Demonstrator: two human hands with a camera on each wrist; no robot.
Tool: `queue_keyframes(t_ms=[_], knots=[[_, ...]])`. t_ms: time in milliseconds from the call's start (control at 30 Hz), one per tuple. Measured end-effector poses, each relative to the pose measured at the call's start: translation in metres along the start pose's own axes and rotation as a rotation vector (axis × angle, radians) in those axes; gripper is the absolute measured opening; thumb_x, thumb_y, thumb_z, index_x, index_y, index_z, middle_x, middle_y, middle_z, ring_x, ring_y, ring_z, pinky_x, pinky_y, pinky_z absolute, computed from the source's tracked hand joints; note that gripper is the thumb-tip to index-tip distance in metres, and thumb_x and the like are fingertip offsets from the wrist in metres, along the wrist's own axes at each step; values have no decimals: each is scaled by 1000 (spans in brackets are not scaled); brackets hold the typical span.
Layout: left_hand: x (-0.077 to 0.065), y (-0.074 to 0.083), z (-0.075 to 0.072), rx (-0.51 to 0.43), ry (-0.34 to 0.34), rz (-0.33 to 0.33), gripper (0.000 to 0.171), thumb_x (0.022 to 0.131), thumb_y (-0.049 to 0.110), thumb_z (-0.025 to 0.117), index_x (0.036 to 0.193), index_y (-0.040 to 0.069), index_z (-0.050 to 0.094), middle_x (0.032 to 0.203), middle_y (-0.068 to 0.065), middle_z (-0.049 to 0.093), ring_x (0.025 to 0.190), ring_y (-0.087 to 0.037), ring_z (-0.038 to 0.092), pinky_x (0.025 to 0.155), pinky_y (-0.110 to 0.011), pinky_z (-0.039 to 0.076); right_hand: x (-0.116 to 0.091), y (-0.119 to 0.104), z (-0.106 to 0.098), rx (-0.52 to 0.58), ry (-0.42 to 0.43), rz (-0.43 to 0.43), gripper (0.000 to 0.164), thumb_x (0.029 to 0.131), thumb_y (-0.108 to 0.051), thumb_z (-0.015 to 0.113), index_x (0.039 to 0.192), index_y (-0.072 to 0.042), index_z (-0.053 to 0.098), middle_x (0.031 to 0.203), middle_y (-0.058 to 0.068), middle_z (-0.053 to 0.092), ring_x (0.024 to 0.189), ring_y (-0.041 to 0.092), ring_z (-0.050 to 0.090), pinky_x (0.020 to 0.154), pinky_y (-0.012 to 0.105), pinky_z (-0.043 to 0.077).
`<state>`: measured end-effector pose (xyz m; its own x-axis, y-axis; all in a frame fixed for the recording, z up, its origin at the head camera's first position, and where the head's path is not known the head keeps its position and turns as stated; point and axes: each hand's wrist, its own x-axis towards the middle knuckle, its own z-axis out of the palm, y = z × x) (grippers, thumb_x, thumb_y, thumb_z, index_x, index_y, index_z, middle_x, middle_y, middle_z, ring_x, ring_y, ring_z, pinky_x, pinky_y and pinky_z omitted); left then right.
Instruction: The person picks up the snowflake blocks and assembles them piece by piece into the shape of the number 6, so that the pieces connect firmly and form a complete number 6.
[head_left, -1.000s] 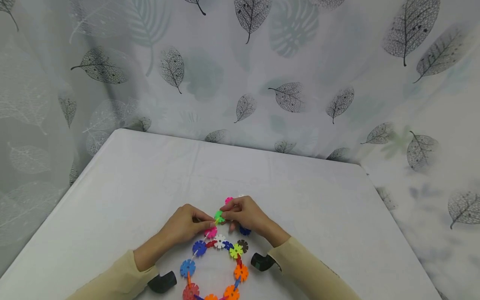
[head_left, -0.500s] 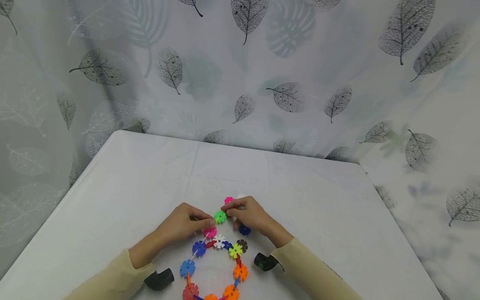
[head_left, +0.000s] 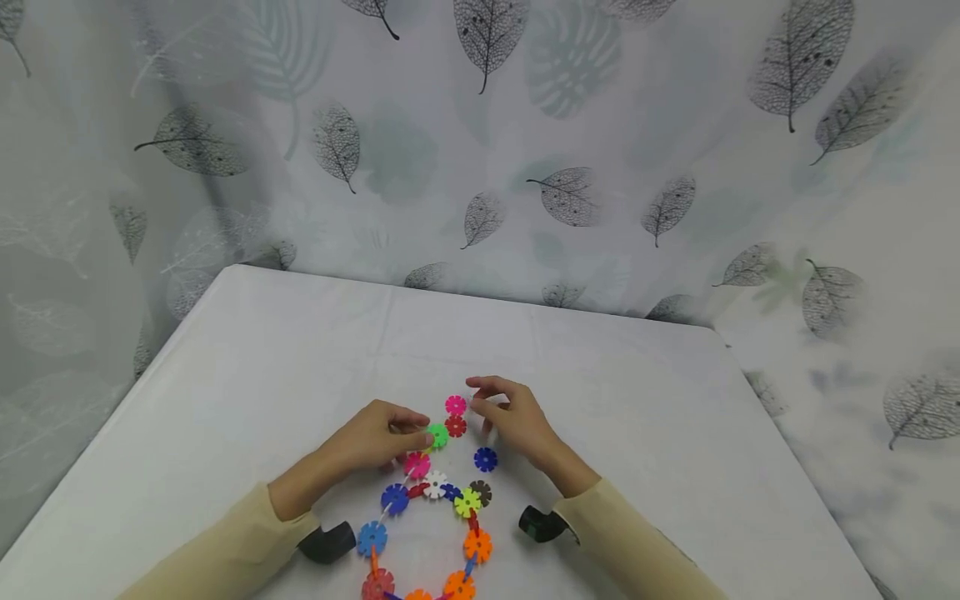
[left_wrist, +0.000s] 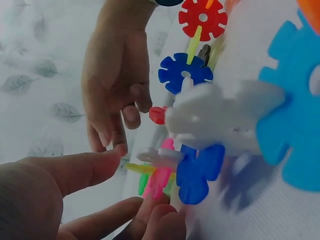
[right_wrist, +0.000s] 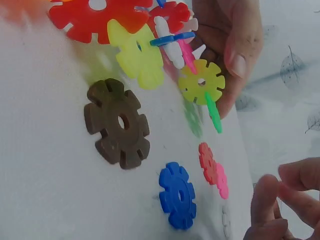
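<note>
My left hand (head_left: 382, 437) is at the upper end of a ring of slotted plastic discs, beside a green disc (head_left: 437, 435) and a pink disc (head_left: 417, 465). In the left wrist view its thumb stands apart from its fingertips, near a yellow disc (left_wrist: 140, 168) joined edgewise in the chain. My right hand (head_left: 517, 421) hovers over the table with loosely bent fingers and nothing visible in them. Left of it lie a loose pink disc (head_left: 455, 405) and a red disc (head_left: 455, 427). Below it is a dark blue disc (head_left: 486, 459).
The ring's orange discs (head_left: 477, 546) and light blue disc (head_left: 372, 539) run toward the front edge of view. A brown disc (right_wrist: 120, 122) lies beside the ring. Part of a white disc (right_wrist: 226, 222) shows near my right hand. A leaf-patterned curtain (head_left: 450, 150) hangs behind the white table (head_left: 300, 358).
My right hand has come away from the green disc and moved right and slightly up, uncovering the red and dark blue discs. My left hand has stayed by the chain.
</note>
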<state>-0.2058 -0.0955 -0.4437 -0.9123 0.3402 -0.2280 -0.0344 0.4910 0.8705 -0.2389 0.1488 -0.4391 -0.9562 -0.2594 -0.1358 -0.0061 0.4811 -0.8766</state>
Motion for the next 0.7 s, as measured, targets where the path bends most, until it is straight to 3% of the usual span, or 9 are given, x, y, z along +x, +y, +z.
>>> queue_keyframes(t_ms=[233,400,567,700], knots=[[0,2,-1,-40,-43,15,41,90,18,77,126,2,69,87,-2,65,56,-17,58,55,-34,55,-4,3,-10,5,194,-43,47,100,-20,66,145,-17,55,129,13,60,96,24,65,80,41,55],[0,1,-1,-68,-48,10,41,90,17,77,126,1,69,86,-3,64,55,-16,56,55,-34,55,-6,8,-19,8,294,-9,56,100,-23,66,151,-22,46,137,13,55,110,26,58,90,45,52],[1,-2,-2,-77,-48,13,41,89,18,78,126,1,70,86,-3,63,54,-16,56,56,-34,55,-9,13,-26,32,339,45,62,99,-24,67,155,-23,39,139,12,52,110,26,55,89,42,52],[1,-3,-2,-83,-48,13,41,89,18,78,125,1,70,86,-4,63,55,-17,57,56,-34,55,-11,21,-30,15,327,79,62,98,-23,68,154,-19,41,137,11,53,105,26,57,82,36,50]])
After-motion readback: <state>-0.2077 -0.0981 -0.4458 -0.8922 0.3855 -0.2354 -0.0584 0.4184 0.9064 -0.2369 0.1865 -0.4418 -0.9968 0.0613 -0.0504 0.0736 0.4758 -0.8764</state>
